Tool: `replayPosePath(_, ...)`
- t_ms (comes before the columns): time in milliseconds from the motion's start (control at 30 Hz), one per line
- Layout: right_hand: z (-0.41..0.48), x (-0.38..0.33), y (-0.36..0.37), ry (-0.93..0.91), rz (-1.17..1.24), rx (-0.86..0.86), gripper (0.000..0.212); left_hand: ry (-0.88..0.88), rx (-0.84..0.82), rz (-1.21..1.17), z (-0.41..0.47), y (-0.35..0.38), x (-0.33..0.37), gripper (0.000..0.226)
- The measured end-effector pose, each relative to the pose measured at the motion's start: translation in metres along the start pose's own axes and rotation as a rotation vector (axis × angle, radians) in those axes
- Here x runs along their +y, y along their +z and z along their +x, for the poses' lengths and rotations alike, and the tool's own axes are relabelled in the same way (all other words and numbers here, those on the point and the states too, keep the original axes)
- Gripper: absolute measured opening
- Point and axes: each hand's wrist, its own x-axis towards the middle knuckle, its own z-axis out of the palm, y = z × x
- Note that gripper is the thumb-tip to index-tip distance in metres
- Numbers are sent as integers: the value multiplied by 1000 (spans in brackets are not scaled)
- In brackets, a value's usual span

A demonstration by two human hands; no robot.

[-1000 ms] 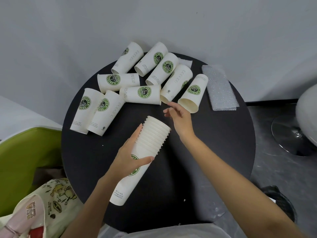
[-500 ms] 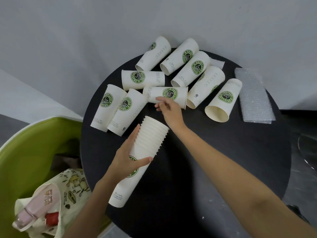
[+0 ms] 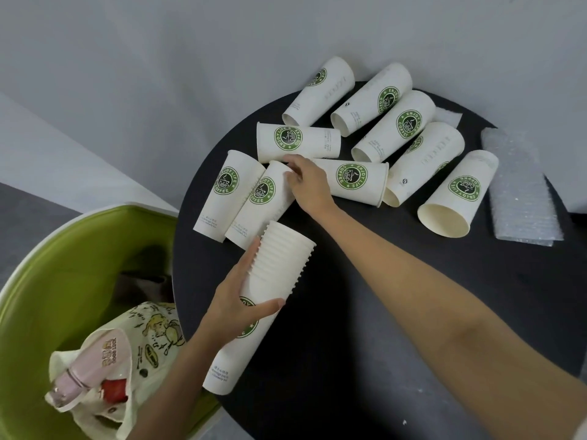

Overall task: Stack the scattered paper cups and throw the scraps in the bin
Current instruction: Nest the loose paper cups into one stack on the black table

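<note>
Tabletop [image 3: 444,265], round and black, grey wall [image 3: 158,74] behind; green tub [image 3: 63,281] lower left. My left hand [image 3: 235,306] grips the cup stack [image 3: 279,268] mid-frame; right hand [image 3: 309,185] clasps a loose cup [image 3: 355,181] above; bubble wrap [image 3: 521,192] right.

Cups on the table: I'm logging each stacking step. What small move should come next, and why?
Probably close the right hand on the lying cup under it and lift it to the stack: the left hand holds the stack with its open mouth facing that way.
</note>
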Motion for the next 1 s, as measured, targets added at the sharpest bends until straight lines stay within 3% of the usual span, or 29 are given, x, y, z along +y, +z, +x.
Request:
replayPosePath(533,-50,24,-13,63,75,-37,41,29,-14,4,-23,16,5,99)
replayPosePath(800,-88,29,-44,84,191,115,38,31,-44,5,-41,30,6,104)
replayPosePath(1000,-111,28,-89,86,376,347,39,38,-48,36,-49,32,8,105)
